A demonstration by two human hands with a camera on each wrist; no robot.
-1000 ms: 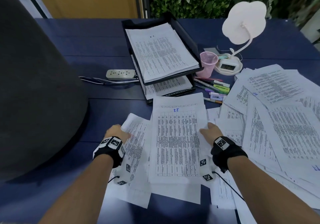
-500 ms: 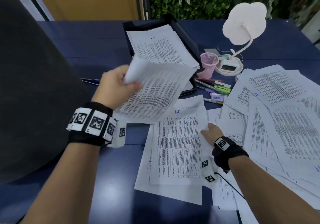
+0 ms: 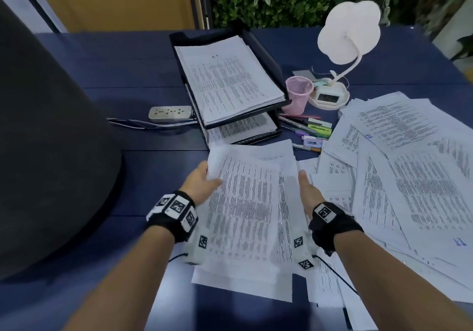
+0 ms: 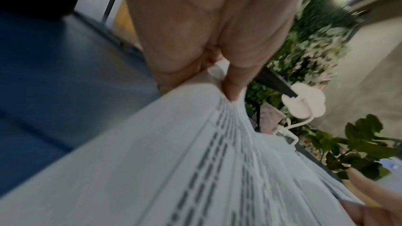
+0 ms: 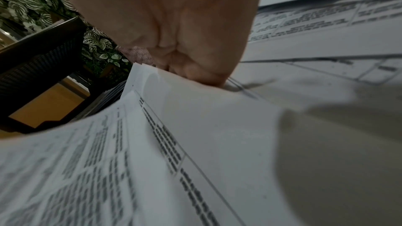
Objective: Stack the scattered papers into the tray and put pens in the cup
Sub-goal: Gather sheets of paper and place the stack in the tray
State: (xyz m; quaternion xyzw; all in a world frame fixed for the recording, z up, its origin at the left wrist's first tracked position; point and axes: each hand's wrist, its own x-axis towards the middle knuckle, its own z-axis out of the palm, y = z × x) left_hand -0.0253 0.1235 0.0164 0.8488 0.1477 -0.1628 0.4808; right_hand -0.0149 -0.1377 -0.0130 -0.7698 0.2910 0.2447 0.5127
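- black two-tier tray [image 3: 266,52] at the back, printed sheets stacked in both levels
- pink mesh cup [image 3: 299,95] right beside it looks empty, pens [image 3: 304,126] lying on the desk in front
- left hand [image 3: 198,186] pinches a bundle of papers [image 3: 245,202] at the corner, thumb on top
- right hand [image 3: 307,192] rests at the pile's right edge, fingers hidden so can't tell
- loose sheets [image 3: 409,164] sprawl to the right

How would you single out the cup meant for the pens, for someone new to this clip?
Start at the black two-tier paper tray at the back of the blue desk. Just right of its front corner, before the white cloud-shaped lamp, stands the cup. It is the only pink mesh item, with pens lying loose in front.
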